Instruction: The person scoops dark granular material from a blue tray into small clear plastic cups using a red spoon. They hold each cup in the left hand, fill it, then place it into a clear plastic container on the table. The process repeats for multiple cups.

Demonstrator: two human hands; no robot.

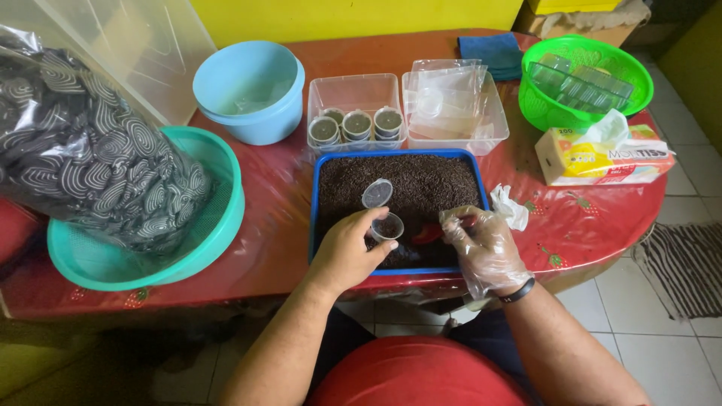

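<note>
- A small clear cup (387, 226) is gripped by the bare left hand (347, 252), fingers wrapped round it, right over the blue tray (316, 197) of dark grains.
- A red scoop (430, 233) is pinched by the gloved right hand (483, 248), tip down in the grains just beside the cup.
- The cup's lid (377, 193) is left lying on the grains further back.
- Three filled cups (356, 124) are lined up in a clear box (355, 90) behind the tray, on the red desk (271, 225).
</note>
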